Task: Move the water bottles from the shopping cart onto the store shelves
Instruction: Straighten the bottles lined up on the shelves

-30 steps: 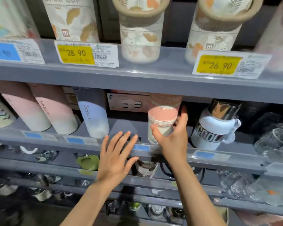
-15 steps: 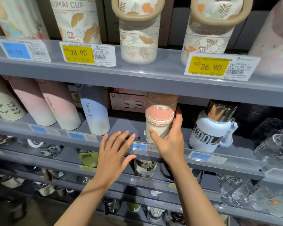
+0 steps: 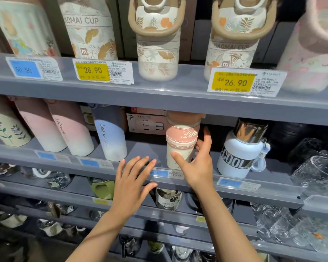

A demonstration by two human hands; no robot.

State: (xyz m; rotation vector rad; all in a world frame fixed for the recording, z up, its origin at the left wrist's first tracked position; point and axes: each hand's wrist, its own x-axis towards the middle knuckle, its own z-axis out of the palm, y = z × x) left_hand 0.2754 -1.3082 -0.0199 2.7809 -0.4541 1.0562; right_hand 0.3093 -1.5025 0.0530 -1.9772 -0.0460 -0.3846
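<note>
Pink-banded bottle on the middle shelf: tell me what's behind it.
Behind the pink-banded bottle and slightly left stands a pale product box, with a red-edged box stacked on it. The bottle and the right hand holding it cover whatever sits directly behind.

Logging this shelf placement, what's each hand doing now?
Left hand: open, holding nothing.
Right hand: holding the pink-and-cream cylindrical bottle.
</note>
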